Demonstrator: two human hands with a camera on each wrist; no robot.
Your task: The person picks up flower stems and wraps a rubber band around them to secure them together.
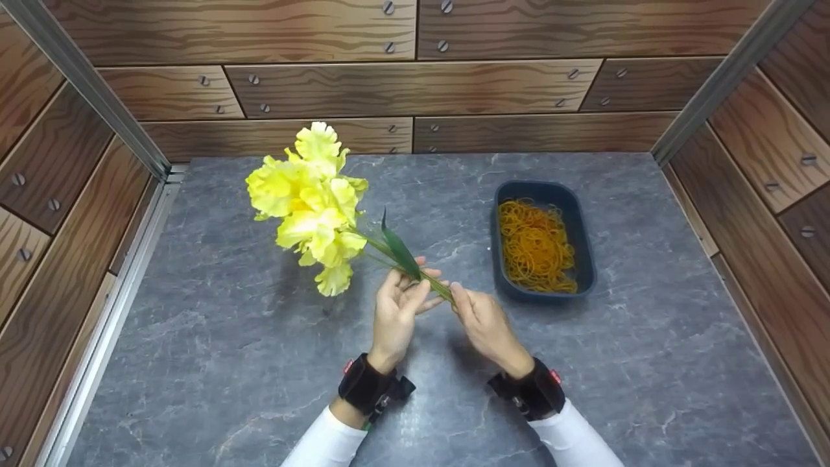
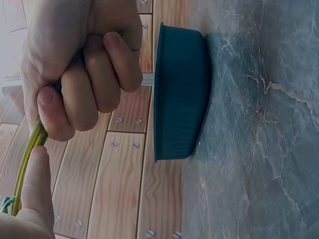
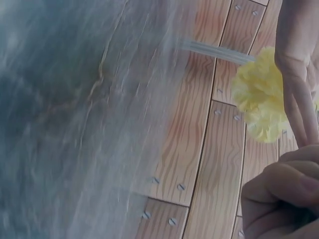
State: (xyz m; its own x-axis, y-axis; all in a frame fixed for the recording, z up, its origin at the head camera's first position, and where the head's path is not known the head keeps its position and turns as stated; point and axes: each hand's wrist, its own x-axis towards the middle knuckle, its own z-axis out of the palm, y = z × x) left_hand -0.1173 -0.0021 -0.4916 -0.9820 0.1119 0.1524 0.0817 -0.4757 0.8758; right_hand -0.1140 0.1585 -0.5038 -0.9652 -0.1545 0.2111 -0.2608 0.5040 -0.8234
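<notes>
A bunch of yellow artificial-looking flowers [image 1: 311, 204] is held over the table, blooms toward the upper left. Its thin green stems [image 1: 441, 288] slant down to the right, with one dark green leaf [image 1: 399, 250] standing off them. My left hand [image 1: 397, 314] holds the stems just below the leaf, thumb on the near side and the other fingers fairly extended behind. Around the lower stem ends, my right hand [image 1: 487, 327] grips with curled fingers, seen closely in the left wrist view. The stem tips are hidden in that fist. In the right wrist view the blooms [image 3: 261, 99] appear behind my left hand.
To the right of my hands, a dark blue rectangular tub [image 1: 587, 259] holds a heap of orange-yellow rubber bands [image 1: 537, 246]. The grey marbled table [image 1: 259, 389] is bounded by wood-patterned walls [image 1: 415, 91] at the back and sides.
</notes>
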